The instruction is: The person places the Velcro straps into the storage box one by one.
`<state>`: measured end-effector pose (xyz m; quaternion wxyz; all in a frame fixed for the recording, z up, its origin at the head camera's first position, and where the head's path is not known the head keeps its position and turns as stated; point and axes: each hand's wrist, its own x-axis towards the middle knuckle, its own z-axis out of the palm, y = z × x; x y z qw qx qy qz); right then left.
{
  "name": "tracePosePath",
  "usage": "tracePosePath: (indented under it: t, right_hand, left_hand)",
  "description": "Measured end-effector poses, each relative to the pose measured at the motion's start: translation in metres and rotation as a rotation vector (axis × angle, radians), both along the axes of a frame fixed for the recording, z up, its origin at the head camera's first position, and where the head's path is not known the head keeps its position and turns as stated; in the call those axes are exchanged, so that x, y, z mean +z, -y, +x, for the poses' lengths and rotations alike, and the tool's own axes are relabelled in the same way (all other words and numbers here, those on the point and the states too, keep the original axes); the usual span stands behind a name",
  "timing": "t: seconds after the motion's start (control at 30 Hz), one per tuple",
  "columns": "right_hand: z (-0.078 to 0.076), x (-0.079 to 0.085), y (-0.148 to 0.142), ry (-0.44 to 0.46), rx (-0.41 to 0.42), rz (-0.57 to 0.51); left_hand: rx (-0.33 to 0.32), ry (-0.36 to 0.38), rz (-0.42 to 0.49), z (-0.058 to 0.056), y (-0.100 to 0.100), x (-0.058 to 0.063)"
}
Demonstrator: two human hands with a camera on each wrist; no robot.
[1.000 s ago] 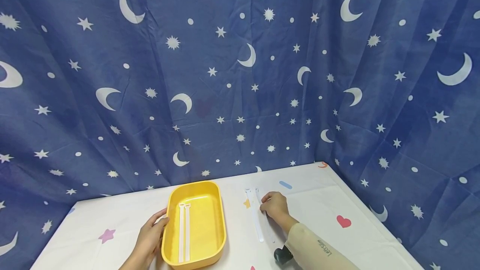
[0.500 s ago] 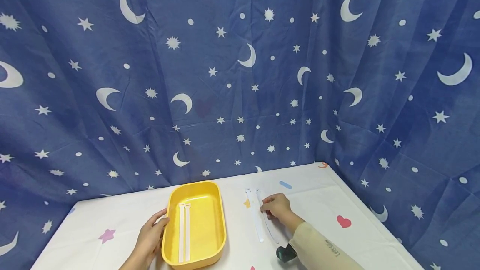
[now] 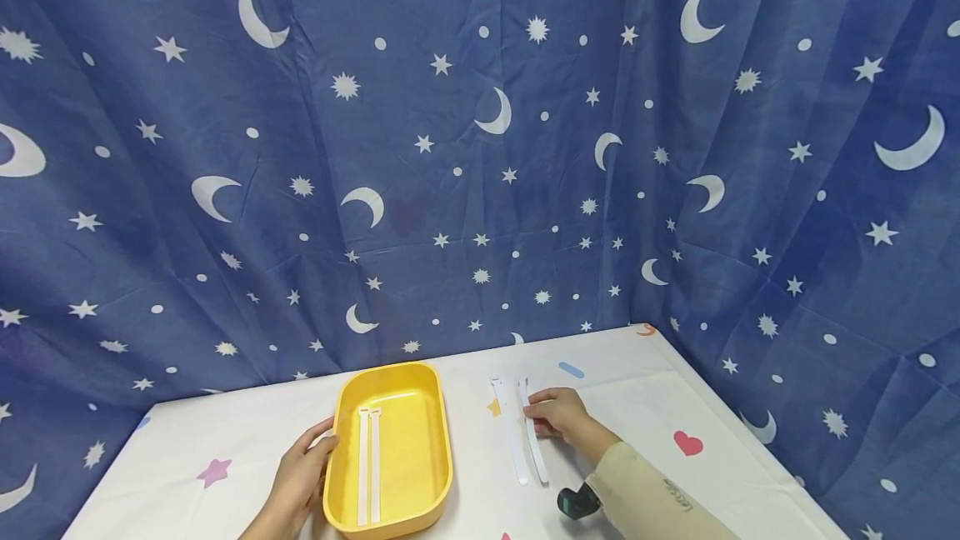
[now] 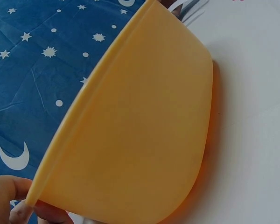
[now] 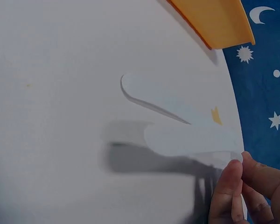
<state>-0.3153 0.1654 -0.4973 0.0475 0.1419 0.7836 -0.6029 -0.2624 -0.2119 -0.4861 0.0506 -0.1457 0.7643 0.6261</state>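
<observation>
My left hand (image 3: 298, 472) grips the left side of a yellow plastic tray (image 3: 411, 465). The left wrist view shows its fingers on both sides of the rim (image 4: 79, 109). Two flat white straps with slotted ends lie side by side inside the tray, a left strap (image 3: 363, 473) and a right strap (image 3: 376, 473). To the tray's right, my right hand (image 3: 562, 413) pinches another white strap (image 3: 537, 450) near its far end. In the right wrist view that strap (image 5: 191, 141) hovers over its shadow. Beside it, one more white strap (image 3: 512, 436) lies on the table.
A white tablecloth (image 3: 465, 473) printed with coloured shapes covers the table. Behind it and to the right hang blue curtains (image 3: 420, 232) with moons and stars. A black device (image 3: 577, 502) is worn at the right wrist.
The right hand has shifted slightly right with the pinched strap, whose whole length now shows clear of the sleeve and turned more edge-on. The left hand, tray and other straps have stayed put.
</observation>
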Motion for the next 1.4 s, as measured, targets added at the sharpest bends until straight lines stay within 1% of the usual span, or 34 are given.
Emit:
tracePosePath:
  t: [0.23,0.37,0.73,0.9,1.0,1.23,1.4]
  right_hand:
    - [-0.002,-0.004,-0.003,0.036,0.004,-0.166]
    - [-0.001,-0.005,-0.002,0.055,0.003,-0.226]
    - [0.002,0.001,0.0,0.077,-0.005,-0.296]
    - [0.003,0.004,0.003,0.076,-0.012,-0.294]
    - [0.005,0.009,0.006,0.07,0.007,-0.301]
    - [0.011,0.023,0.016,0.061,0.1,-0.321]
    - [0.013,0.03,0.024,0.063,0.126,-0.336]
  left_hand:
    - [-0.001,-0.004,-0.006,0.0,0.0,-0.001]
    - [0.0,-0.004,-0.009,-0.001,0.0,0.0]
    - [0.006,0.005,-0.001,-0.001,0.001,0.0]
    - [-0.002,0.003,0.011,-0.001,0.001,0.0]
    - [0.003,0.007,0.014,0.0,0.001,0.0]
    - [0.006,0.006,0.004,0.0,0.001,0.0]
    - [0.008,0.005,0.002,-0.001,0.001,-0.002]
